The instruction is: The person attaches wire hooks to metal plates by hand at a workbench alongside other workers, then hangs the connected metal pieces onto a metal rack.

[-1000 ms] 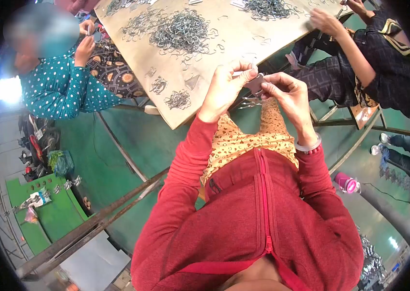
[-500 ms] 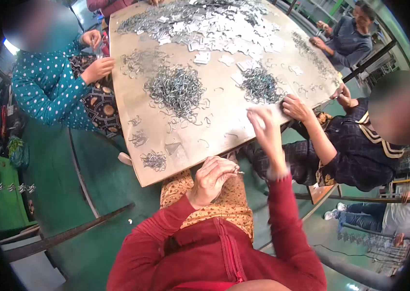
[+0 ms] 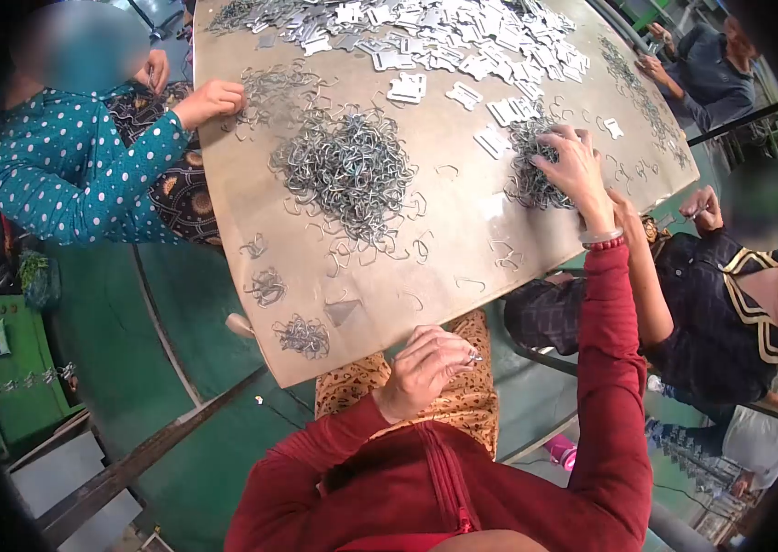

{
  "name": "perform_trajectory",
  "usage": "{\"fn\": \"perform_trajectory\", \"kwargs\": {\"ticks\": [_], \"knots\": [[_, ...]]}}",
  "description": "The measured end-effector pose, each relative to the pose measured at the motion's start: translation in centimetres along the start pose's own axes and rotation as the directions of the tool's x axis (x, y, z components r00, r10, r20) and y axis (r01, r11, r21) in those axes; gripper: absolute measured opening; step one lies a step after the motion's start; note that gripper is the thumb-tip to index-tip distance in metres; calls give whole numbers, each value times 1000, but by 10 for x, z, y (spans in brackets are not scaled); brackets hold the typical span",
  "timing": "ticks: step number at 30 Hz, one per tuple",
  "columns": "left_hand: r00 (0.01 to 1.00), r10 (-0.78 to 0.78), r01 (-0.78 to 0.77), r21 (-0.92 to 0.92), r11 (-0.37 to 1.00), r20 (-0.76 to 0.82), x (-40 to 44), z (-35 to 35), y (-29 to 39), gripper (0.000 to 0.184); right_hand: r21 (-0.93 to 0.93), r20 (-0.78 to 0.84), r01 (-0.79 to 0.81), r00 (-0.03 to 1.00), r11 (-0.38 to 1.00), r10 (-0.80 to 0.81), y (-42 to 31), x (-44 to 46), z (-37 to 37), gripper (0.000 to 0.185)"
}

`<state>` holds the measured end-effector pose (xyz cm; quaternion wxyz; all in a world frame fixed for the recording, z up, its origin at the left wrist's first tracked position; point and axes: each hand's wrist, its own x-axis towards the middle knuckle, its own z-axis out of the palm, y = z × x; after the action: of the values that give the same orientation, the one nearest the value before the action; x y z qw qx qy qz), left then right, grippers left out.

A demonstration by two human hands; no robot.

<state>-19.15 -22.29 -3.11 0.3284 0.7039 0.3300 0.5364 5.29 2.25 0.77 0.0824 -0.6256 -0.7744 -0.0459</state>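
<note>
My left hand (image 3: 427, 370) is closed in front of the table edge, over my lap, with a small shiny metal piece (image 3: 473, 356) pinched at its fingertips. Fingers hide most of that piece. My right arm stretches forward, and my right hand (image 3: 577, 170) rests with parted, curved fingers on a pile of bent wire hooks (image 3: 529, 175), covering part of it. Whether any hook is between those fingers does not show. A larger heap of wire hooks (image 3: 347, 175) lies to the left, with several loose hooks around it.
Flat metal plates (image 3: 462, 41) spread across the back of the table (image 3: 462, 239). Small hook clusters (image 3: 301, 337) lie near the front left corner. A co-worker's hand (image 3: 212, 103) touches the left edge; another co-worker's arm (image 3: 646, 276) is close beside my right arm.
My right hand has moved forward and right, onto the right pile of hooks. My left hand still pinches the metal piece. The left co-worker's hand now reaches scattered hooks. The view has shifted slightly.
</note>
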Motion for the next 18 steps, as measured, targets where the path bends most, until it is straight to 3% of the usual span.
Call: {"fn": "perform_trajectory", "kwargs": {"ticks": [3, 4, 6, 7, 8, 9, 11, 14, 15, 16, 18], "knots": [[1000, 5, -6, -47, 999, -9, 1, 5, 1, 23, 294, -160, 219, 971, 930, -178, -13, 21, 32, 32], [999, 13, -14, -30, 999, -31, 2, 5, 3, 21, 341, -140, 221, 973, 914, -183, -30, 20, 33, 32], [999, 18, -19, -32, 999, -30, 4, 1, 12, 22, 237, -338, 388, 892, 891, -299, -33, 21, 73, 30], [998, 33, -35, -46, 998, -49, 3, 0, 14, 22, 204, -190, 345, 932, 916, -309, -32, 25, 75, 30], [996, 58, -62, -60, 996, -67, 2, -1, 16, 22, 242, -153, 292, 953, 925, -261, -33, 28, 76, 25], [994, 62, -66, -45, 997, -92, 0, -1, 18, 23, 225, -256, 353, 921, 908, -295, -29, 34, 85, 20], [991, 73, -77, -34, 996, -114, 0, -4, 26, 24, 122, -181, 372, 920, 920, -348, -43, 36, 63, 14], [992, 62, -65, -24, 998, -111, 0, -4, 36, 24, 168, -207, 297, 943, 940, -261, -35, 43, 68, 12], [993, 54, -60, -50, 997, -109, 0, -3, 37, 22, 347, -145, 148, 984, 926, -103, -48, 37, 45, 16], [993, 39, -48, -81, 996, -107, -2, 0, 36, 21, 639, -115, 59, 993, 767, 19, -54, 26, 34, 18], [992, 43, -50, -59, 997, -115, -5, 5, 36, 17, 973, 70, -112, 976, 203, 207, -59, -12, 24, 23]]}}
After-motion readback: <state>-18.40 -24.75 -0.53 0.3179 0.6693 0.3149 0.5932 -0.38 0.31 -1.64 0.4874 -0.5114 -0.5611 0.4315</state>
